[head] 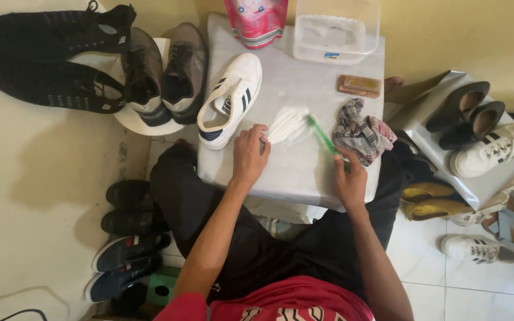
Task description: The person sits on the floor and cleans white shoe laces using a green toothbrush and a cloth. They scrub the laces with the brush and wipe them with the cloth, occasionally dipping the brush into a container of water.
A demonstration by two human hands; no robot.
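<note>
Left hand [248, 156] fingers pinning white flat laces [288, 126] mid grey square desk [304, 172], right hand [350, 178] fingers gripping green plastic toothbrush [323, 137], its long axis running up-left onto the laces, bare desk toward the near edge

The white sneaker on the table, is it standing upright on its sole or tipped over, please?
Upright. The white sneaker rests on its sole on the grey table, its opening and dark side stripes facing up, apart from the left hand.

Left hand [249, 156] pins white shoelaces [288, 126] flat on the grey table [292, 172], right hand [350, 181] grips a green toothbrush [323, 137], bristles on the laces, white striped sneaker [231, 98] just beside, checked rag [362, 132] opposite
</note>
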